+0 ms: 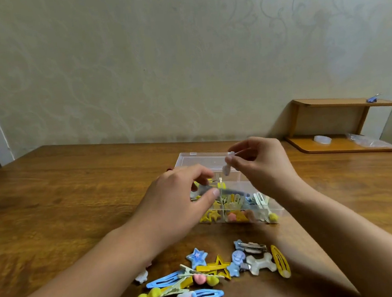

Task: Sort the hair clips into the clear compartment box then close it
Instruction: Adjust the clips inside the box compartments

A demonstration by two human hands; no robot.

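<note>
Hands meet over the clear compartment box (249,211) at centre frame, its lid (200,158) thrown back toward the wall. In the head view — the only one — the right hand (263,163) pinches a small pale clip (226,168) between thumb and fingertips above the box's upper half, while the left hand (183,197) has thumb and finger closed on a dark clip (206,188) at the box's left side. Loose hair clips (209,274) lie heaped at lower centre on the wooden table (75,196). Best, I judge, to lower each clip straight into a matching compartment — releasing only once it is below the dividers, so nothing bridges two cells and later jams the lid.
</note>
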